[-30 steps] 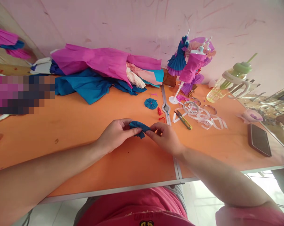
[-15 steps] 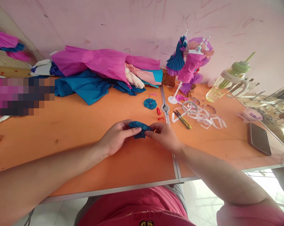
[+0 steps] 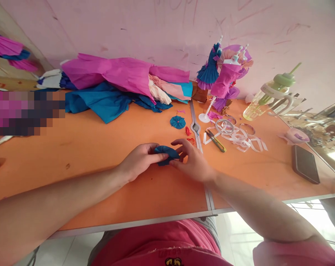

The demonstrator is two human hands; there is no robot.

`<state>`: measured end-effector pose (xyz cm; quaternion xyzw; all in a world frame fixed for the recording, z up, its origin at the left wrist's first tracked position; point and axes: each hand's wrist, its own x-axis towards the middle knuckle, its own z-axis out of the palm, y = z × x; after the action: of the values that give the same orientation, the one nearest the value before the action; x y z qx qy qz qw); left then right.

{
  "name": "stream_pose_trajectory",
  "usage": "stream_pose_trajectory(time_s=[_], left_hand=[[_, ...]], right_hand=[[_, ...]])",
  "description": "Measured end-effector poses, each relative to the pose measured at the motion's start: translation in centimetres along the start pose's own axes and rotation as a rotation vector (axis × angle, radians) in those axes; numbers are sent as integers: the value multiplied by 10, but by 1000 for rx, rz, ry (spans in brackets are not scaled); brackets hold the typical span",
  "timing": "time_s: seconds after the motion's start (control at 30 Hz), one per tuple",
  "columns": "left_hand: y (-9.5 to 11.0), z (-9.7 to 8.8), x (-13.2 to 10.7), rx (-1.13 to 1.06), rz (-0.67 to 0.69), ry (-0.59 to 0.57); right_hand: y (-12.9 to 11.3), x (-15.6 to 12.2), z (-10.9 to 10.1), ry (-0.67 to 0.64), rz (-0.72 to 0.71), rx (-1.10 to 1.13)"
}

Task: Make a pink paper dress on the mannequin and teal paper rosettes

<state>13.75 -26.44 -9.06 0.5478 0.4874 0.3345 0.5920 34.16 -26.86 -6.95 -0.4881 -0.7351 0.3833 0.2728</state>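
Note:
A small gathered piece of blue crepe paper (image 3: 166, 152) is held between both hands above the orange table (image 3: 87, 155). My left hand (image 3: 139, 161) pinches its left side with thumb and fingers closed. My right hand (image 3: 192, 161) grips the right side with thumb and lower fingers, while its upper fingers lift and spread. A finished blue paper rosette (image 3: 178, 122) lies a little farther back on the table.
Heaps of pink and blue crepe paper (image 3: 120, 87) lie at the back. Small dress stands (image 3: 224, 74), yellow-handled snips (image 3: 216, 140), white tape strips (image 3: 239, 135), a green-lidded bottle (image 3: 270, 94) and a phone (image 3: 305, 163) sit to the right.
The blue paper has been bunched tighter between the hands. My right hand's upper fingers have lifted and spread; both hands stayed in the same place.

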Motion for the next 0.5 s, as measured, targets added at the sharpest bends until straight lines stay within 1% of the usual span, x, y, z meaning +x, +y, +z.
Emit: stream_pose_trajectory(time_s=[0.13, 0.2, 0.27, 0.4, 0.43, 0.5], left_hand=[[3, -1, -4, 184, -16, -112], [4, -1, -5, 272, 11, -121], [4, -2, -5, 340, 28, -140], [1, -8, 1, 302, 31, -231], [1, -9, 1, 281, 29, -234], [1, -9, 2, 250, 19, -241]], right_hand=[[0, 0, -8, -1, -102, -71], [1, 0, -8, -5, -153, -126], [2, 0, -8, -27, -180, -119], [4, 1, -12, -144, -206, -40], [4, 1, -14, -154, -203, -50], [3, 1, -15, -130, -191, -85]])
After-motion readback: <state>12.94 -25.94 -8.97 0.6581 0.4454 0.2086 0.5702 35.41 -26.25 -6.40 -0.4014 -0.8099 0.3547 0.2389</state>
